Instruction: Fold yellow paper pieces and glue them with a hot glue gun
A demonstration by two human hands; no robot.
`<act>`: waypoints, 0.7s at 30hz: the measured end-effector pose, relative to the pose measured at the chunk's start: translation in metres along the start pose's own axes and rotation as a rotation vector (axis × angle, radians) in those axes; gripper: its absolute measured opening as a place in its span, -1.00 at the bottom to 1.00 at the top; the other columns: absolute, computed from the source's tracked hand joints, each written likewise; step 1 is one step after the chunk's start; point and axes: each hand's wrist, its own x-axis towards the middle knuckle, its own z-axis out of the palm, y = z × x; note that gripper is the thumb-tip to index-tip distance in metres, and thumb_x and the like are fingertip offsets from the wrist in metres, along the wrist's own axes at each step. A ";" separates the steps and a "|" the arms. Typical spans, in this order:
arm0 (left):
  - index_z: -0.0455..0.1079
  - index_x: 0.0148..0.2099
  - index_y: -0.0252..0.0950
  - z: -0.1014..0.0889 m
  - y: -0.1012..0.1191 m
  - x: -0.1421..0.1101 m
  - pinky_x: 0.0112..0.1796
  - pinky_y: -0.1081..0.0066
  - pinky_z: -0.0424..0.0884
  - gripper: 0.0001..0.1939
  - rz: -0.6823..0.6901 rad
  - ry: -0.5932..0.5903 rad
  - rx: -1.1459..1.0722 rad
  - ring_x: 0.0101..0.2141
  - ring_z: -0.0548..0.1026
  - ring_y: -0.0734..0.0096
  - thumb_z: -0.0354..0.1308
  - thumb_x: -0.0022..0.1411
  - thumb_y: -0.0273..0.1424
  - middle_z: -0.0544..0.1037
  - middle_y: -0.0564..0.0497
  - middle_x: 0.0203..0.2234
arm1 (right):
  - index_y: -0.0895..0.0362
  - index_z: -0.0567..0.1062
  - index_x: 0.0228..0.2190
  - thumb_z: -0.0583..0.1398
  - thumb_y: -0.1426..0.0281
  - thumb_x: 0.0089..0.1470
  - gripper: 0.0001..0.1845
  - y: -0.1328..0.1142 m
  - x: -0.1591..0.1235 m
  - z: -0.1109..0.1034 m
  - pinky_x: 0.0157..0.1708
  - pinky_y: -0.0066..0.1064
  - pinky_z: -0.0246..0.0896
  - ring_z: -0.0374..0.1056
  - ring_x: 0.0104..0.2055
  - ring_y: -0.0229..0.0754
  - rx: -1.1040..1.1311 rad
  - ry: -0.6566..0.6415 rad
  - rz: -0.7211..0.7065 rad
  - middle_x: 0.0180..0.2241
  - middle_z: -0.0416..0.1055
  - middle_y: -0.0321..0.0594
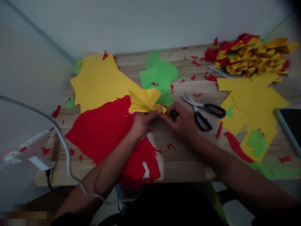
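In the middle of the table my two hands meet at a folded yellow paper flower [144,99], its petals fanned out up and to the left. My left hand [143,122] pinches its gathered lower end between thumb and fingers. Touching the same end from the right is my right hand [180,117], with thumb and fingers closed on it. The exact fingertip grip is partly hidden. A large red paper sheet [101,128] lies under my left forearm. Scissors [202,113] with dark blue handles rest, blades parted, just right of my right hand.
Yellow sheets [98,81] and green paper [160,73] lie behind. Several yellow and red paper flowers [249,59] are heaped back right, above yellow offcuts [254,100]. A phone [290,125] lies at right. A white glue gun [35,150] and a grey cable [63,138] are left.
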 end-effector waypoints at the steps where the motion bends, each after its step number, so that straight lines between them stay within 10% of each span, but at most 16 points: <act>1: 0.55 -0.12 -0.22 0.000 0.000 0.000 -0.20 0.35 0.54 -0.72 -0.006 0.006 -0.006 -0.22 0.63 0.25 0.40 0.07 -0.38 0.66 -0.02 -0.28 | 0.05 0.36 -0.40 0.32 0.28 0.11 -0.77 0.000 0.000 0.001 -0.44 -0.39 0.18 0.25 -0.48 -0.30 0.027 0.006 0.025 -0.43 0.39 -0.34; 9: 0.52 -0.14 -0.26 0.002 0.000 0.000 -0.23 0.37 0.56 -0.66 -0.017 0.040 -0.042 -0.34 0.60 0.36 0.45 0.00 -0.36 0.64 0.02 -0.32 | 0.04 0.46 -0.17 0.37 0.24 0.05 -0.68 0.001 0.004 0.003 -0.48 -0.43 0.19 0.29 -0.47 -0.28 0.255 0.019 0.156 -0.44 0.40 -0.37; 21: 0.51 -0.38 -0.27 -0.005 -0.003 0.006 -0.39 0.55 0.43 -0.76 0.058 0.068 0.059 -0.46 0.50 0.55 0.51 -0.05 -0.35 0.57 0.11 -0.49 | 0.10 0.55 -0.50 0.39 0.08 -0.01 -0.66 0.000 0.007 0.005 -0.42 -0.38 0.21 0.35 -0.46 -0.25 0.357 -0.054 0.220 -0.51 0.51 -0.29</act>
